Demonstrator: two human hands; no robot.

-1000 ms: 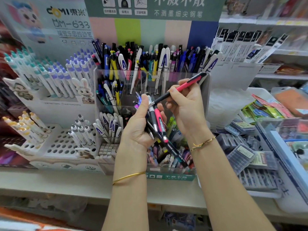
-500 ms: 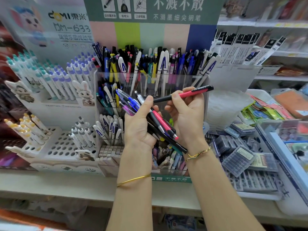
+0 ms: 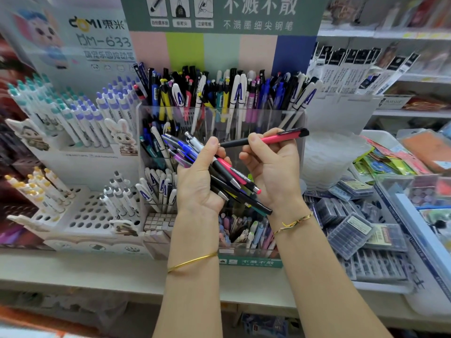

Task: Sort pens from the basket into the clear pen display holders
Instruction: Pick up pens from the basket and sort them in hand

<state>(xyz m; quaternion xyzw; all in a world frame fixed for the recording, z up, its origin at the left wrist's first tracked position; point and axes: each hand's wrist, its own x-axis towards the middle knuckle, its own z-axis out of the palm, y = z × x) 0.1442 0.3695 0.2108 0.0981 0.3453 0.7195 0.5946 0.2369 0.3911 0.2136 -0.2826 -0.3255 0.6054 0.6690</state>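
My left hand (image 3: pixel 199 185) grips a bundle of pens (image 3: pixel 214 168), black, blue, purple and pink, fanned out across the palm. My right hand (image 3: pixel 271 167) pinches a single pink and black pen (image 3: pixel 273 139), held nearly level just above the bundle, its tip close to my left thumb. Both hands hover in front of the clear pen display holder (image 3: pixel 244 118), whose back row is packed with upright pens. Its lower front compartments hold white pens (image 3: pixel 158 189) and pastel pens (image 3: pixel 246 230). No basket is visible.
A white rack with teal and purple capped pens (image 3: pixel 73 113) stands at the left, with a perforated white stand (image 3: pixel 83 211) below it. Boxes of refills (image 3: pixel 351 225) and coloured packets (image 3: pixel 395 162) lie at the right. All rest on a shelf (image 3: pixel 97 272).
My left hand tilted the bundle so its tops fan out to the upper left. My right hand turned the pink and black pen from a steep slant to nearly level.
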